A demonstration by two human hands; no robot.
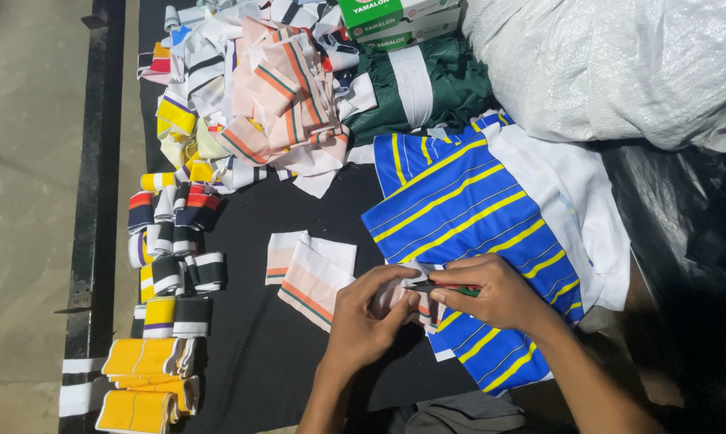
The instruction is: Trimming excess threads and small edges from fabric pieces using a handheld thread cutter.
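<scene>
Snips (443,287), pinched in my right hand (492,293), point left along the table's near edge into the strip (391,297) my left hand (367,317) grips, touching it.

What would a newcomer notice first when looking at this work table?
Most striking is the blue fabric with yellow stripes, spread right of centre on the black table. At its lower edge the left hand pinches a small pale fabric piece, while the right hand holds a small cutting tool against it. A heap of striped fabric strips lies at the top, and yellow folded bands sit lower left.
</scene>
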